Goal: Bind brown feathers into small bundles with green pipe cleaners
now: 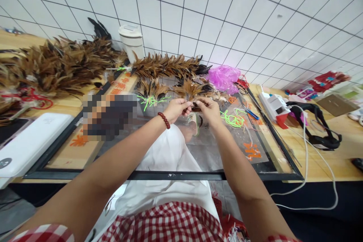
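Over the middle of a black-framed glass panel (210, 162), my left hand (177, 109) and my right hand (209, 109) come together, fingertips pinched. Between them is a small dark brown feather (198, 109), partly covered by the fingers. Just beyond the hands lies a bunch of brown feathers (188, 90). To its left is another feather bunch (151, 89) with bright green string (150, 101) at its base. A loose tangle of green string (234, 118) lies right of my right hand.
A long feather strip (167, 65) lies behind, near a white tumbler (132, 41). A large feather pile (65, 64) fills the left. Pink plastic (224, 77), a blue pen (252, 114), a power strip (273, 106) and a black strap (314, 124) lie rightward. A white box-like device (36, 140) sits left.
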### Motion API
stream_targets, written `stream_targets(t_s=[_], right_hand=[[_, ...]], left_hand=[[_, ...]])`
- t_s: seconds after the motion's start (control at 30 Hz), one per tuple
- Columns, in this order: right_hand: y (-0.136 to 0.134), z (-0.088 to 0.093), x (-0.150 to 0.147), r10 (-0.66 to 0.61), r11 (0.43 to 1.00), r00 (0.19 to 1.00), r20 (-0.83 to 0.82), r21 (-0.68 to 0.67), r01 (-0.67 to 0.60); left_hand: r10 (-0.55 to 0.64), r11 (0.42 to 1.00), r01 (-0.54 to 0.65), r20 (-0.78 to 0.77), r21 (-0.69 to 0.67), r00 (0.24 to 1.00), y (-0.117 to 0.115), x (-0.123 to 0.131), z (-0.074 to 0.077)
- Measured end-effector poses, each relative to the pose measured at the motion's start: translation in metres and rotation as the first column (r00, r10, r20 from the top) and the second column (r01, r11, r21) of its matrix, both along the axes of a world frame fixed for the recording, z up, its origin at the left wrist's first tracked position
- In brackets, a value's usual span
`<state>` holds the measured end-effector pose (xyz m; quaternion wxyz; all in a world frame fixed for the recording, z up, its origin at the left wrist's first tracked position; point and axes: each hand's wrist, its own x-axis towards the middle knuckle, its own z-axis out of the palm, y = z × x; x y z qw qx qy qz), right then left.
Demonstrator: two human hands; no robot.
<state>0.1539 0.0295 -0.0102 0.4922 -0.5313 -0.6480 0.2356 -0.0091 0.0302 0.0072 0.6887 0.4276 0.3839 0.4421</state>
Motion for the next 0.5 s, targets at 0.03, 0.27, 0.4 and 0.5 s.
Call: stream_targets(t_s=[0.03, 0.27, 0.4, 0.5], right_hand=[[0.000, 0.003, 0.005, -0.051, 0.999, 0.994, 0.096, 0.020, 0.049], [-0.007, 0.017, 0.029, -0.189, 0.981, 0.798, 0.572, 0.067, 0.184], [-0.010, 0.016, 0.026, -0.160, 0.982, 0.695, 0.701, 0.043, 0.182], [-0.011, 0.013, 0.021, -0.136, 0.976, 0.578, 0.805, 0.008, 0.218]], left_hand=[[0.028, 1.000, -0.028, 0.024, 0.002, 0.999, 0.001, 0.000, 0.000], [0.161, 0.987, -0.158, 0.093, -0.038, 0.983, 0.005, -0.002, -0.002], [0.170, 0.985, -0.167, 0.097, -0.039, 0.981, 0.005, -0.002, -0.003], [0.160, 0.987, -0.157, 0.083, -0.047, 0.984, 0.005, -0.002, -0.003]])
